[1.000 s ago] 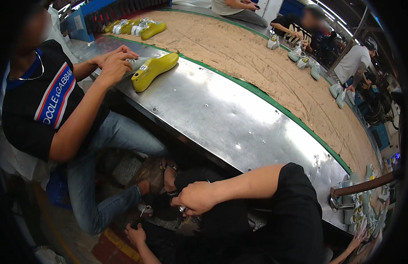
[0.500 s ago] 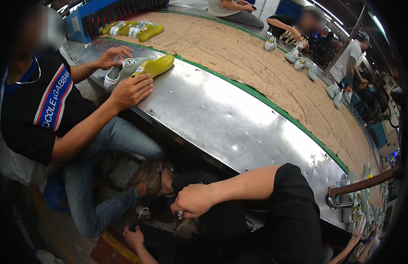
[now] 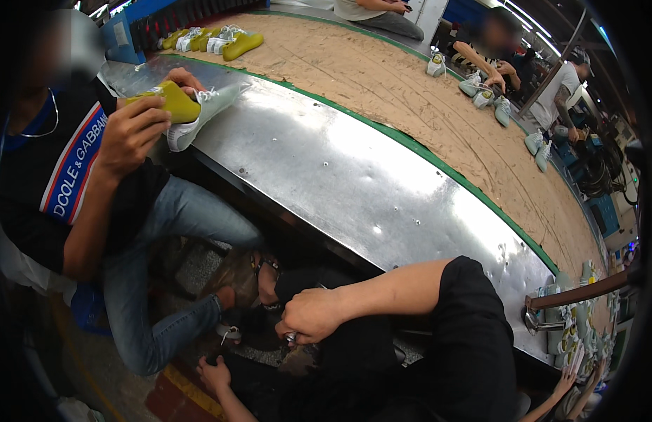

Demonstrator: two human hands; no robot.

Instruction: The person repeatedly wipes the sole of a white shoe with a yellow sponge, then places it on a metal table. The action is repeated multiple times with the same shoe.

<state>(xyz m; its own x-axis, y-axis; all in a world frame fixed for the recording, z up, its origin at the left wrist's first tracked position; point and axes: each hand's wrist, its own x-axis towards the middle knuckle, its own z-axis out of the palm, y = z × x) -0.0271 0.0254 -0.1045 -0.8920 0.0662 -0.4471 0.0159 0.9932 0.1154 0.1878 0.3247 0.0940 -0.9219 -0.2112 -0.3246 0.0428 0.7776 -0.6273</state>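
My right hand (image 3: pixel 310 316) is closed above my dark-clothed lap, at the end of a bare forearm that bends in from a black sleeve. A small shiny metallic bit shows under its fingers; its kind is hidden. Lower left, my left hand (image 3: pixel 214 376) sits against black cloth, thumb and fingers apart around a dark patch. Neither hand touches the bench. On the left, a co-worker holds a yellow-green shoe last (image 3: pixel 177 103) against a pale laced shoe (image 3: pixel 208 112); whether the last is inside the shoe I cannot tell.
A shiny metal bench top (image 3: pixel 319 190) runs diagonally beside a tan belt (image 3: pixel 410 105) with a green edge. Yellow lasts and shoes (image 3: pixel 213 42) stand at the far left. A brown bar (image 3: pixel 579 292) juts in at right near piled pale shoes (image 3: pixel 568 330). Other people sit across the belt.
The co-worker has lifted the yellow-green last off the bench, turned it and brought it leftward with the shoe. My hands have barely moved.
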